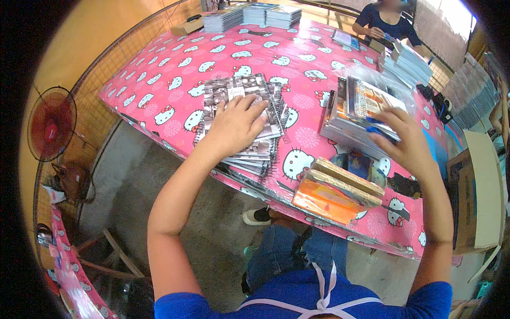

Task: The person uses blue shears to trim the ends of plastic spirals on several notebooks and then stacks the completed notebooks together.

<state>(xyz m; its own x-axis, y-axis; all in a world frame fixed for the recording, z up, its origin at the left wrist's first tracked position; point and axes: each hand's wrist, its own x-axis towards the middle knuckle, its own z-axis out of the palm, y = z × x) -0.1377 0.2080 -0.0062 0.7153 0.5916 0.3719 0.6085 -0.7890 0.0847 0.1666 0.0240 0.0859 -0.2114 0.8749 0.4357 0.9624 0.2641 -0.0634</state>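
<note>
Fingers [248, 102] of the left hand [234, 125] lie extended and slightly spread, palm down, on the uppermost cover of the left stack [268, 130], made up of spiral-bound notebooks with black-and-white picture covers; they rest flat and enclose nothing. The left stack sits at the near edge of the desk [305, 133], its notebooks unevenly aligned, black coils showing along the right side.

Fingers of the right hand [408, 139] are partly bent over the right side of the right stack [366, 101], made up of books with orange and dark covers; the thumb stands apart from the others. Blue material [376, 127] shows at the fingertips; its nature cannot be determined. Whether the right hand grips the top book cannot be told. Clear plastic [401, 89] lies just behind the right stack.

Nearer the edge, an orange block [325, 204] lies beside brown slabs [348, 183]. Pink sheeting printed with white cat faces covers the desk. On its far side stand book piles [254, 19], with a small cardboard box [187, 26] to their left. A co-worker [390, 24] in a dark top is at the far right, near pale books [406, 68]. A large carton [463, 199] stands right of the desk, a red fan [51, 129] left.
</note>
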